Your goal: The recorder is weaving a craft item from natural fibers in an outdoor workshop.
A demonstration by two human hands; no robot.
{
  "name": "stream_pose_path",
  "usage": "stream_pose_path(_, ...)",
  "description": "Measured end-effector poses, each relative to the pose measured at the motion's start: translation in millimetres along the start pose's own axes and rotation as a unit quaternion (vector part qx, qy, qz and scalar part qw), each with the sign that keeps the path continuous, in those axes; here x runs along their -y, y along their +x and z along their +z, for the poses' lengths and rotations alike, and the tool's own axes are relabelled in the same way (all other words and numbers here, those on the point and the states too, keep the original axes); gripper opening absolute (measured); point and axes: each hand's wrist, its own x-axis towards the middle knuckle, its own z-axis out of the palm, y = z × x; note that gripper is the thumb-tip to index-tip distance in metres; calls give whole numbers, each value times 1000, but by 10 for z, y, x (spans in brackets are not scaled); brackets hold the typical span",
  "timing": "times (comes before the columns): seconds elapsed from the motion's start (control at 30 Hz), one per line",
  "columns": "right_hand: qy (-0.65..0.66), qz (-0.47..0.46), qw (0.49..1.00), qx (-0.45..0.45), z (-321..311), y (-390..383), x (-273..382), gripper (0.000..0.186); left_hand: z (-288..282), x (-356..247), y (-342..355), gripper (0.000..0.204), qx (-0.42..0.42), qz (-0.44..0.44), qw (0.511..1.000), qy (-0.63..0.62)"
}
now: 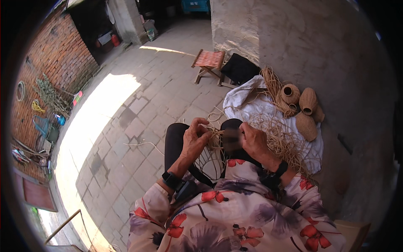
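My left hand (196,137) is closed in a pinch on the edge of a small bundle of tan woven strands (216,133) above my lap. Loose ends of the strands hang between my knees, and one long strand trails off to the left. Just right of the bundle is my right hand (253,141), its fingers curled together over my right knee. Motion blur around its fingertips hides what they hold, if anything. Beside that hand, a tangled heap of tan cord (277,136) lies on a white cloth sack (247,101).
Several round woven pots (307,101) sit on the sack's right side, next to a hank of cord (273,86). A folding stool (210,59) and a black cloth (240,69) stand ahead, near the wall. Stone paving (126,138) spreads left toward a brick wall (58,50).
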Motion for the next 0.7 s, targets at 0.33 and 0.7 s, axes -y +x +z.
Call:
stream_pose_path(0.33, -323, 269, 907, 18, -1600, -1061, -3050, 49, 17, 17, 31, 35, -32, 6, 998, -49)
stream_pose_path(0.7, 53, -239, 960, 135, -346, -242, 29, 30, -74, -258, 19, 48, 18, -81, 986, -148)
